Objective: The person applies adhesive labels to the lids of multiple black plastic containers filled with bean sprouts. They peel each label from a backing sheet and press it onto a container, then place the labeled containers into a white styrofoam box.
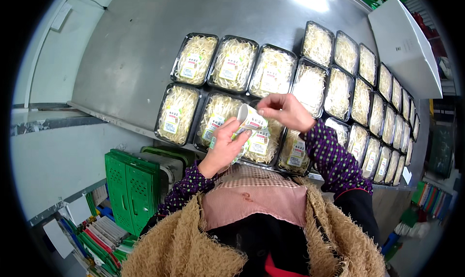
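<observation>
Left hand (pixel 224 144) sits at frame centre, fingers curled around a roll of labels (pixel 250 118), gripping it from below and the left. The roll's long axis runs from lower left to upper right, its round open end pointing toward the upper left of the frame and tilted a little up toward the camera. Right hand (pixel 286 111) is just right of the roll, above it in the frame, fingertips pressed together in a pinch at the roll's upper edge; it probably has a label end between thumb and forefinger, but the pinch is too small to be sure. So the roll lies between the two hands, touching the left, at the fingertips of the right. Both hands hover over the front row of clear trays of bean sprouts (pixel 177 113) on the steel table (pixel 131 44). The tray right under the roll (pixel 261 148) already carries a label, as do its neighbours to the left; the left hand is nearer that tray. A long double row of trays (pixel 382 127) runs off toward the right edge, where I can't tell if all are labelled. Green crates (pixel 128 190) stand lower left, below the table edge.
</observation>
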### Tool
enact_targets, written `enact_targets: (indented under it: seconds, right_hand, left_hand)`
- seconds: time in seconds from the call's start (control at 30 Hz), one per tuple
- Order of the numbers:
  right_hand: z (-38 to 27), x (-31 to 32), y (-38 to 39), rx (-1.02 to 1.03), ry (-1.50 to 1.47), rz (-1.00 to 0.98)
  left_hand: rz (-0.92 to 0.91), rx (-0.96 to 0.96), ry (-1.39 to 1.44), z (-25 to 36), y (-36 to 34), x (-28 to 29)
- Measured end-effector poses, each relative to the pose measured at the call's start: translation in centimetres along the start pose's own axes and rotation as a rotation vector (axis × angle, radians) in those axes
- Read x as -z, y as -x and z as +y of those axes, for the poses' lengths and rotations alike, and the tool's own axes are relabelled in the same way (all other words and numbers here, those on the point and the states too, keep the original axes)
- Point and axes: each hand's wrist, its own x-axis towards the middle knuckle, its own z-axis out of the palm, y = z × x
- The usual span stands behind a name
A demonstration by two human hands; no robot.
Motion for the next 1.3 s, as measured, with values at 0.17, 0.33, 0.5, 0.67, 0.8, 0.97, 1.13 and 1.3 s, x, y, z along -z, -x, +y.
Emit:
enact_targets:
  seconds: [0.17, 0.33, 0.5, 0.67, 0.8, 0.97, 1.13, 1.3]
  right_hand:
    - [0.8, -0.9, 2.4, 0.242, -0.023, 0.265]
    - [0.8, -0.1, 4.7, 0.044, -0.069, 0.171]
    - [1.2, 0.1, 7.0, 0.138, 0.074, 0.278]
    - [2.3, 1.8, 8.0, 0.405, 0.247, 0.454]
    - [1.2, 12.8, 5.6, 0.204, 0.21, 0.591]
    - [6.9, 12.9, 1.8, 0.037, 0.608, 0.462]
    - [7.8, 10.6, 1.7, 0.018, 0.853, 0.641]
    - [4.5, 9.8, 5.3, 0.062, 0.104, 0.261]
  left_hand:
    - [-0.064, 0.035, -0.146, -1.3, -0.5, -0.6]
    - [-0.039, -0.146, -0.181, -0.1, -1.7, -2.7]
    - [-0.094, -0.289, -0.182, 2.1, -3.4, -4.4]
    - [-0.116, 0.268, 0.215, 1.5, -1.7, -6.6]
    - [-0.205, 0.222, 0.073, -0.2, 0.9, -7.6]
    - [-0.192, 0.133, 0.02, 0.7, 0.2, -8.3]
    - [-0.148, 0.015, -0.038, 2.6, -0.6, -7.9]
    - [-0.115, 0.058, 0.023, 2.6, -1.7, -8.3]
